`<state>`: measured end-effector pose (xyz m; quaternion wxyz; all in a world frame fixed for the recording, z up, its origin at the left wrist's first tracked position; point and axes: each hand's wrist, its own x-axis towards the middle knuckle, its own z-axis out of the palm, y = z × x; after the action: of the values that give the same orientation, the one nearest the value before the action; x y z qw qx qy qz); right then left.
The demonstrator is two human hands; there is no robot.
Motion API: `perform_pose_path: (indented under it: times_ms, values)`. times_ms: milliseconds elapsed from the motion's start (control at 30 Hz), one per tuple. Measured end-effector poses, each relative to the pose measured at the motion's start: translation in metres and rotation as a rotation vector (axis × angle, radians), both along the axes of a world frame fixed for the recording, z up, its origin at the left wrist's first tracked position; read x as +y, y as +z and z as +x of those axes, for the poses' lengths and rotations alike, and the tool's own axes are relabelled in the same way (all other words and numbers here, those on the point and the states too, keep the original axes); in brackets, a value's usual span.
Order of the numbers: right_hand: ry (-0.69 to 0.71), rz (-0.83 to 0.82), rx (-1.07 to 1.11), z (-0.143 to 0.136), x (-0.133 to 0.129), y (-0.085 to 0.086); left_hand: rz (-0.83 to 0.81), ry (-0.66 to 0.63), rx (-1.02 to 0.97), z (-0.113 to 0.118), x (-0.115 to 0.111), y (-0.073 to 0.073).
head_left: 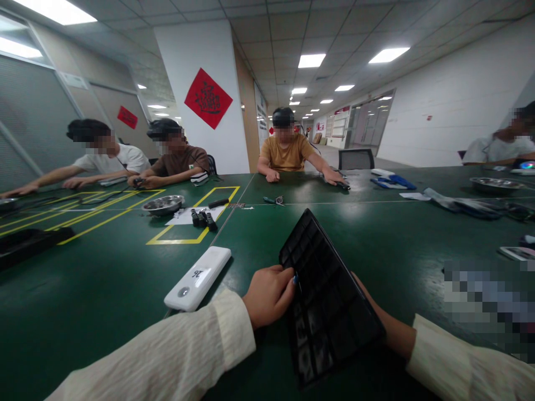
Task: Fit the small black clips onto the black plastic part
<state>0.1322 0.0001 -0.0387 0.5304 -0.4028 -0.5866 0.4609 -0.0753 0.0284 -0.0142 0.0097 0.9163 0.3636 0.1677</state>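
Note:
A black tray (pixel 330 301) divided into several compartments stands tilted on its edge in front of me, its open cells turned toward the left. My right hand (pixel 382 317) holds it from behind on the right; the tray hides most of those fingers. Against the tray's left side, my left hand (pixel 270 295) is closed, thumb and index finger pinched together inside a compartment. A tiny blue piece (pixel 295 279) shows at those fingertips, too small to name. Left of that hand lies a white power bank (pixel 198 278) marked 26.
Beyond it are a metal bowl (pixel 163 205), black clips (pixel 203 219) on white paper, and green-handled pliers (pixel 273 200). Blue-and-white items (pixel 393 181) and grey cloth (pixel 460 203) lie at the right. Co-workers sit around the green table (pixel 125 312); one person (pixel 288 147) reaches along the far edge.

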Motion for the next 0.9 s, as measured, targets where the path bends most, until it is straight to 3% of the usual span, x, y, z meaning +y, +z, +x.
perform_pose_path:
  times_ms: [233,467,733,900]
  values:
    - [0.086,-0.031,0.054,0.000,-0.008,0.014,-0.033,0.014,-0.017,-0.001,0.000,-0.002]
    - [0.126,-0.013,-0.040,0.000,-0.007,0.006,-0.044,0.041,-0.046,-0.003,0.002,-0.005]
    - [0.084,0.100,-0.210,0.002,-0.009,0.001,-0.074,0.030,-0.099,0.000,0.002,-0.002]
    - [0.002,0.152,-0.267,-0.001,-0.008,0.000,-0.097,-0.066,-0.166,-0.001,0.004,-0.001]
